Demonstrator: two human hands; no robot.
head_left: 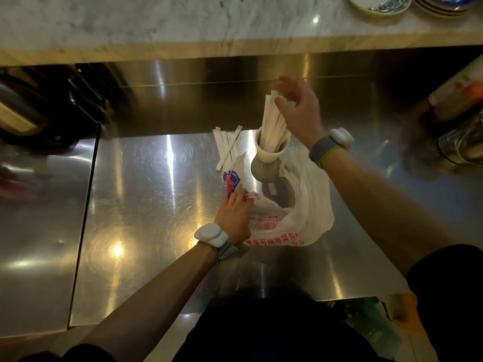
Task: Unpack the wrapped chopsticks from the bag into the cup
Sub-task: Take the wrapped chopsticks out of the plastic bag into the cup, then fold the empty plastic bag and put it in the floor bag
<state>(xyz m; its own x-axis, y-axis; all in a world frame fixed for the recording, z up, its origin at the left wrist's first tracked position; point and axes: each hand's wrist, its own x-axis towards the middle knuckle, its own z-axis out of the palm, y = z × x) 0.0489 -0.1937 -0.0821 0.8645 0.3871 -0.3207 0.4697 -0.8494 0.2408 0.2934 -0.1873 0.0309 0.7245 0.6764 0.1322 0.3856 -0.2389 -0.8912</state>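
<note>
A cream and grey cup (271,158) stands on the steel counter, with several paper-wrapped chopsticks (270,124) upright in it. My right hand (298,111) is at the tops of those chopsticks, fingers spread and touching them. A white plastic bag (300,212) with red and blue print lies crumpled just in front of the cup. My left hand (234,215) pinches the bag's left edge. More wrapped chopsticks (227,145) stick out of the bag's far left side, lying on the counter to the left of the cup.
The steel counter (146,199) has a seam at its left (86,218). A raised marble shelf (156,22) carries plates at the far right (381,3). A dark appliance (39,105) sits at the left, and a metal container (462,145) at the right.
</note>
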